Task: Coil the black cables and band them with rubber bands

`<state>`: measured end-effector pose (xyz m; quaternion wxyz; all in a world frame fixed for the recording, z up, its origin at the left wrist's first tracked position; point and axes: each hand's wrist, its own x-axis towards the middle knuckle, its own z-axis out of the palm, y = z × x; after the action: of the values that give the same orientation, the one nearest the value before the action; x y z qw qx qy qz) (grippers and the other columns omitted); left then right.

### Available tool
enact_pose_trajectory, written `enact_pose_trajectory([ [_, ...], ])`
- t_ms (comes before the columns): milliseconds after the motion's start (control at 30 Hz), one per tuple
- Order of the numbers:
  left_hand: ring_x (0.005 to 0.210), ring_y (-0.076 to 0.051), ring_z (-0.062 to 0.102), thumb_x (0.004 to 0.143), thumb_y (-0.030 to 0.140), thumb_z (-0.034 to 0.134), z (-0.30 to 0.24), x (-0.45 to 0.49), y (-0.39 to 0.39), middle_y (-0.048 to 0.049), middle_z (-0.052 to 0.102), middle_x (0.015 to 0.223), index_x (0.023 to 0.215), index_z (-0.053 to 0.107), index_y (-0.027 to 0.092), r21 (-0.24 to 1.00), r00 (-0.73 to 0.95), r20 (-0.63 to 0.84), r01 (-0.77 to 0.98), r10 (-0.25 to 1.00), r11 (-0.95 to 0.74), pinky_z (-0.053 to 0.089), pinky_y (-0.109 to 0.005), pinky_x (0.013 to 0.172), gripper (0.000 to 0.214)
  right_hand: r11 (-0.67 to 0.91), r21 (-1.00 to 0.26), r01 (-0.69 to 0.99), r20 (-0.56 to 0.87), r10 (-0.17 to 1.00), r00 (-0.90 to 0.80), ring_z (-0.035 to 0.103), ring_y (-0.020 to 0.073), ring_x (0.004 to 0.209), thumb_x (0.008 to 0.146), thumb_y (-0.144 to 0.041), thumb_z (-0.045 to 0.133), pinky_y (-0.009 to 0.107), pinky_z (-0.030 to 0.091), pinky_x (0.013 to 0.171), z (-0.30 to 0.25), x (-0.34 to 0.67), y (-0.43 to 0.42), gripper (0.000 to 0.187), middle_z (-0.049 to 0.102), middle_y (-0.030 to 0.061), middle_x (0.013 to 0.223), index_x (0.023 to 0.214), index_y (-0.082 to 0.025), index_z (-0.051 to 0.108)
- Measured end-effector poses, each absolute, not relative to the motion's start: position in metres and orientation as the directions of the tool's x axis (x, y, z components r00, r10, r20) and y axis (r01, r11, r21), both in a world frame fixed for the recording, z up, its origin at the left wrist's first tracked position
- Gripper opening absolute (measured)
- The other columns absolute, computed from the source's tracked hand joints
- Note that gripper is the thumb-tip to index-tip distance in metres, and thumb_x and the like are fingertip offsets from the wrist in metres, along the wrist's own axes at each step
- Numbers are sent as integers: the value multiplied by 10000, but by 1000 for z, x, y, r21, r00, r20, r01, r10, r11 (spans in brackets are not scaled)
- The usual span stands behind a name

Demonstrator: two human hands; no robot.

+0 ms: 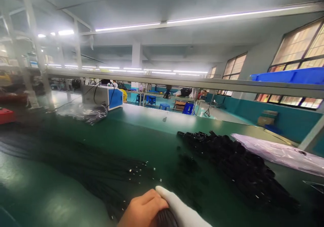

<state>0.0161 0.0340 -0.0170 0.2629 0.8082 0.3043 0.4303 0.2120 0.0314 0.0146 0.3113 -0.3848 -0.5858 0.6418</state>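
At the bottom edge, my bare left hand point(143, 209) is closed, its fingers curled over a dark bundle of black cables point(165, 219). My right hand point(182, 210), in a white glove, lies against the same bundle from the right, with one finger stretched along it. A loose spread of long black cables point(76, 159) with small metal ends fans out across the green table point(141, 132) just beyond my hands. A heap of coiled black cables point(238, 168) lies to the right.
A pale plastic bag point(278, 152) lies at the table's right. At the far left stand a blue and white machine point(107, 97), a crumpled clear bag point(83, 112) and a red box point(6, 115). A blue bin point(291, 75) sits on the overhead rail point(177, 82).
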Motion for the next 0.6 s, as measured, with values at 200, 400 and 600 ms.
enact_pose_trajectory([
  [200,746,-145,569,860,153,422,-12,8,37,-45,611,801,897,642,191,734,498,488,210,717,-646,428,-202,685,226,-132,-991,-6,-110,847,-520,535,193,888,685,-345,722,369,441,871,-5,187,37,249,585,6,842,871,-199,645],
  [400,769,-148,568,823,108,429,2,7,35,-39,594,832,898,649,174,781,478,343,333,809,-528,433,-218,692,242,-193,-975,-105,-88,779,-621,559,167,795,627,-282,768,339,482,773,8,184,33,351,570,18,837,913,-158,606],
  [600,510,-85,518,759,125,485,7,14,36,55,547,698,1030,547,186,966,354,54,218,934,-138,428,-196,503,285,-450,-845,-290,-105,671,-734,594,125,688,718,-356,690,228,482,593,5,178,29,379,559,69,837,955,-77,594],
])
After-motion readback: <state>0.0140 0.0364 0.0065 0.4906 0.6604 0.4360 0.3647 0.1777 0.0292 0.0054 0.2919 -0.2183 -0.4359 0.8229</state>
